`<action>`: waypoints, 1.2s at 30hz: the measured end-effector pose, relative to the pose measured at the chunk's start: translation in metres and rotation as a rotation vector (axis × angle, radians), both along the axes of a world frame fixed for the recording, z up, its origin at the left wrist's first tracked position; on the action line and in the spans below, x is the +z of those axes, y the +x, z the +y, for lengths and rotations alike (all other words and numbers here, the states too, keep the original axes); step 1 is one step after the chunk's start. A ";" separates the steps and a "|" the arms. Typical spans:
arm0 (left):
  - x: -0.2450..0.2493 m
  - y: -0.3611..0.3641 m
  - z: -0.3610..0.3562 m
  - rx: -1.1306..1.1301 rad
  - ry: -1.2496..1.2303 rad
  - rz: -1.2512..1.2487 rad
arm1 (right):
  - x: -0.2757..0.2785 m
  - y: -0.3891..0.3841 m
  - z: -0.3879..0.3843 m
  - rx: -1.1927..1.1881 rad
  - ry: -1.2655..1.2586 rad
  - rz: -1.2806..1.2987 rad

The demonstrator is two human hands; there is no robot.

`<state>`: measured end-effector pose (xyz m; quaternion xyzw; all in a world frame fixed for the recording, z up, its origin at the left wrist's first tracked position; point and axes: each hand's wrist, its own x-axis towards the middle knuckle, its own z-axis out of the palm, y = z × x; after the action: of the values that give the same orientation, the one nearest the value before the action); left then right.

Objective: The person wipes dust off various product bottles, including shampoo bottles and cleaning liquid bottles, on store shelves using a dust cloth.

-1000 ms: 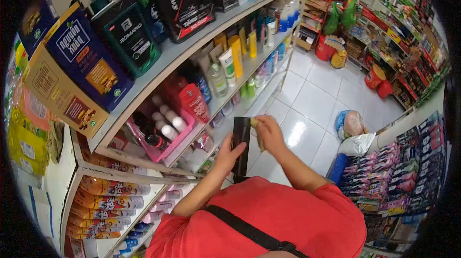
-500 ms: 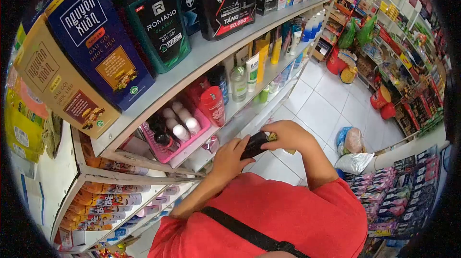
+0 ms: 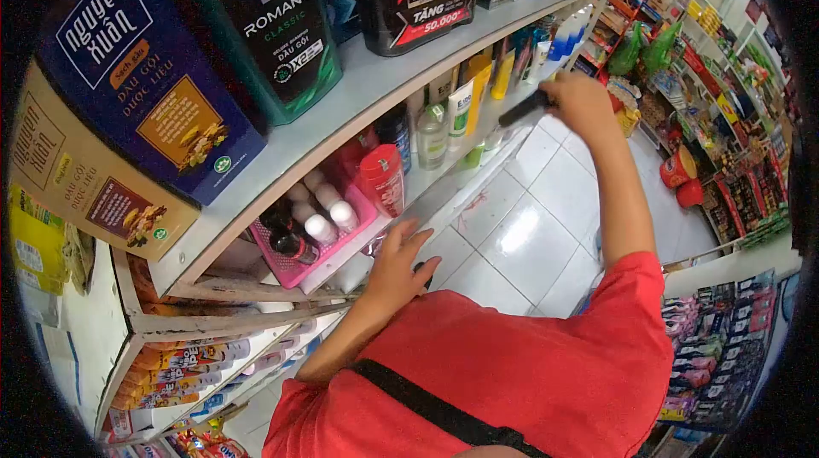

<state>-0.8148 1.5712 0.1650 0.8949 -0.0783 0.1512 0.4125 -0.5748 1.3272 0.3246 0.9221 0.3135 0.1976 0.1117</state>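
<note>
My right hand reaches out to the far end of the lower shelf. It grips one end of a slim black container, held close to the yellow tubes. Nearer my body, my left hand has its fingers stretched and spread beside the shelf edge. Something dark shows just past the left thumb; what it is, and whether the hand touches it, I cannot make out. A pink basket with white-capped bottles stands left of that hand, beside a red bottle.
Large shampoo bottles, including a green Romano bottle, and boxes line the upper shelf. Clear bottles and a white tube occupy the lower one. White floor tiles lie to the right, with stocked racks beyond.
Both hands were together at the black container near my chest. My right hand has moved forward to the far shelf with a black container, while my left hand's fingers have spread nearby.
</note>
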 end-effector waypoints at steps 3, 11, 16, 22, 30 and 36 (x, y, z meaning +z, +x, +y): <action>0.004 -0.005 0.006 0.025 -0.052 0.020 | 0.000 0.032 0.014 -0.009 -0.021 -0.013; 0.005 -0.014 0.019 0.037 -0.031 -0.007 | -0.023 0.087 0.062 0.050 -0.236 -0.065; 0.006 -0.013 0.021 0.040 -0.103 -0.010 | -0.059 0.153 0.062 0.092 -0.144 -0.132; 0.003 -0.015 0.014 0.018 -0.118 0.009 | -0.084 0.183 0.059 0.107 -0.006 -0.096; 0.004 -0.032 0.015 0.091 -0.182 0.090 | -0.051 0.123 0.063 -0.010 -0.040 0.123; 0.006 -0.040 0.012 0.102 -0.171 0.042 | -0.019 0.065 0.072 0.149 0.003 0.257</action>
<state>-0.8553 1.5834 0.1713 0.8622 -0.0106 0.1594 0.4807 -0.5095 1.3996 0.3056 0.9141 0.3923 0.0863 0.0546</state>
